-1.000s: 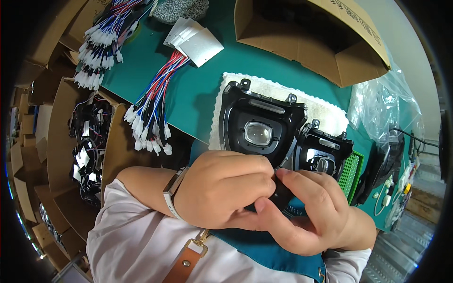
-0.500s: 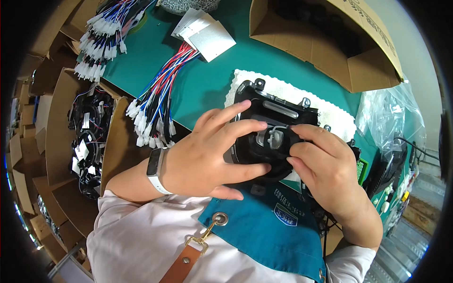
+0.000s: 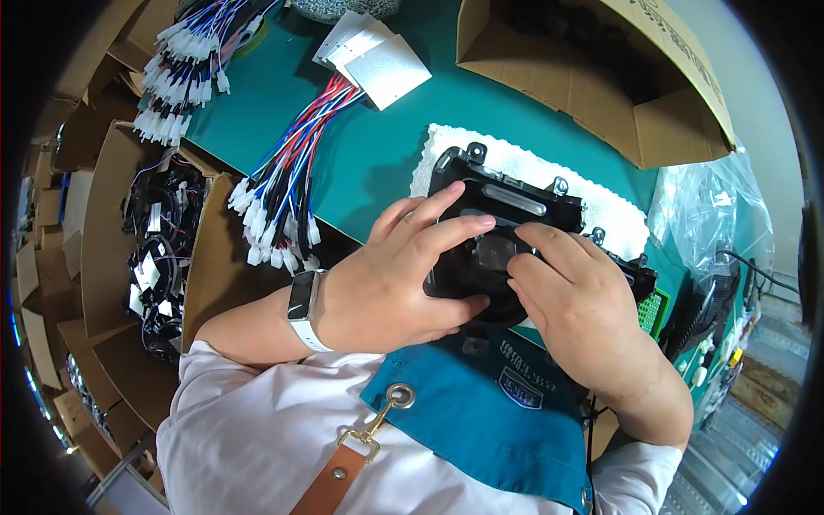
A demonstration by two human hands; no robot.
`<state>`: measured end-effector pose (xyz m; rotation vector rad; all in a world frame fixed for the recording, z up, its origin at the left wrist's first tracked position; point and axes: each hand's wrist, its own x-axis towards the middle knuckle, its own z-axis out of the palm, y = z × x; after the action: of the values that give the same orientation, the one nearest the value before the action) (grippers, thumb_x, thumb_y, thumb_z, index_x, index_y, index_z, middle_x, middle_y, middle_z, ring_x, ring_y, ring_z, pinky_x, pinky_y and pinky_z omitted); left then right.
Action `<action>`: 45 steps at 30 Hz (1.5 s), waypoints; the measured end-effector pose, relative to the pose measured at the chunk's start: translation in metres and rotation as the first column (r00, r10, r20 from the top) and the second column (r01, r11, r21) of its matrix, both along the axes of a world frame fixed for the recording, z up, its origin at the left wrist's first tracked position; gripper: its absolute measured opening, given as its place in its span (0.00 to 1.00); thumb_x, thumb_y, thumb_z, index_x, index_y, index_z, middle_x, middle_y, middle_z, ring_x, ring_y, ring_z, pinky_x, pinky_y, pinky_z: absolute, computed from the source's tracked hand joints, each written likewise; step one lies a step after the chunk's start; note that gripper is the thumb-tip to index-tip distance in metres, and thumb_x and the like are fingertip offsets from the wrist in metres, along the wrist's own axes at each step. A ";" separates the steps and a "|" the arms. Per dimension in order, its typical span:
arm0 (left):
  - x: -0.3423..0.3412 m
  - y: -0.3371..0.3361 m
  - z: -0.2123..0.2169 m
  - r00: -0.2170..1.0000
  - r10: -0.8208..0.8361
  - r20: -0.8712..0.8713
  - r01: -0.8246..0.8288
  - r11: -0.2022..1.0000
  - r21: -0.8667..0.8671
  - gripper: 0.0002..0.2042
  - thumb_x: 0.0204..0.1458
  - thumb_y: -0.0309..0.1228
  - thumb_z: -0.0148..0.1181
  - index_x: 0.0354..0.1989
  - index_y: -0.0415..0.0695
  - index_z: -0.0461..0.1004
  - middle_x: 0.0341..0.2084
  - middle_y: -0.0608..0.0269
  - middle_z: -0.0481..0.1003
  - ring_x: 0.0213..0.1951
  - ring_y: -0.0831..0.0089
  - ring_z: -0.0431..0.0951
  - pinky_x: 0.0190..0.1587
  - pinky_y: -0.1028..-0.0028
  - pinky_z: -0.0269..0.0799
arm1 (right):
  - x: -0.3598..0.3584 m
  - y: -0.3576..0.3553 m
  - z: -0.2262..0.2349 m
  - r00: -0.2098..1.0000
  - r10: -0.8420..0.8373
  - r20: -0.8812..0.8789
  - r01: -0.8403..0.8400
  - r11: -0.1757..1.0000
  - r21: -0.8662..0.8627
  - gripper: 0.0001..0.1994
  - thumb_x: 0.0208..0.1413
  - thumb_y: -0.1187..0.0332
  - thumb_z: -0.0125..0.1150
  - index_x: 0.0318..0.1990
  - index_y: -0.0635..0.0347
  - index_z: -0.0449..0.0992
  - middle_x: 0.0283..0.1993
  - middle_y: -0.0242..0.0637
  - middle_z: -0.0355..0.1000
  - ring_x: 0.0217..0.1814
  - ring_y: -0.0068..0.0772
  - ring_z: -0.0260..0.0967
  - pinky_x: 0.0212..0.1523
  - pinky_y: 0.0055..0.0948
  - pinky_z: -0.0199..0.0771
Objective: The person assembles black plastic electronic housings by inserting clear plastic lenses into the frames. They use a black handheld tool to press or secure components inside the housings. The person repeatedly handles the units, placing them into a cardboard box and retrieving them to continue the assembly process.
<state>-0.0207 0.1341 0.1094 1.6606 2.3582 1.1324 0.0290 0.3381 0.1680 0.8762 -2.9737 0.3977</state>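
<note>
- black plastic housing [image 3: 502, 240] sits between our hands, over the white foam pad [image 3: 524, 167] on the green tabletop [image 3: 378, 154].
- our left hand [image 3: 395, 275] wraps its near edge, fingers closed around it.
- our right hand [image 3: 575, 309] presses fingertips [image 3: 519, 283] onto its clear lens, grip closed on the housing.
- wire bundles [image 3: 283, 197] lie to the left.

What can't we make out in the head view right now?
- Lower part of the black housing: covered by the left hand and right hand.
- Second black part: mostly behind the right hand.
- Cardboard box contents: in shadow.
- Side bins: small, bent by the fisheye rim.
</note>
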 end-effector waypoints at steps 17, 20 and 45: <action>0.002 0.001 -0.008 1.000 -0.009 0.013 0.008 0.998 0.060 0.13 0.39 0.31 0.63 0.36 0.52 0.72 0.51 0.62 0.58 0.60 0.52 0.51 0.58 0.51 0.45 | -0.002 -0.005 0.011 0.999 0.022 0.043 -0.026 0.994 0.110 0.09 0.36 0.72 0.54 0.29 0.63 0.68 0.33 0.43 0.64 0.35 0.39 0.67 0.37 0.33 0.70; 0.000 0.003 -0.005 1.000 0.001 -0.028 0.001 0.998 0.070 0.10 0.32 0.29 0.68 0.26 0.57 0.77 0.50 0.57 0.56 0.58 0.45 0.54 0.53 0.50 0.54 | -0.004 -0.006 0.011 0.999 0.010 0.049 -0.016 0.991 0.132 0.10 0.37 0.72 0.55 0.30 0.63 0.69 0.34 0.44 0.64 0.35 0.40 0.67 0.37 0.33 0.70; -0.147 -0.012 0.043 0.809 0.025 -0.587 -0.285 0.890 -0.356 0.27 0.28 0.29 0.63 0.45 0.46 0.66 0.46 0.60 0.66 0.52 0.60 0.62 0.52 0.64 0.59 | 0.178 0.163 -0.061 0.055 -0.996 -0.065 0.979 0.066 -0.193 0.28 0.50 0.71 0.56 0.59 0.59 0.56 0.54 0.51 0.60 0.56 0.49 0.57 0.56 0.38 0.55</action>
<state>-0.1678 0.1225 0.1523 1.8262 2.8454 0.0476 0.2068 0.5015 0.1074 -1.2190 -2.4521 0.3014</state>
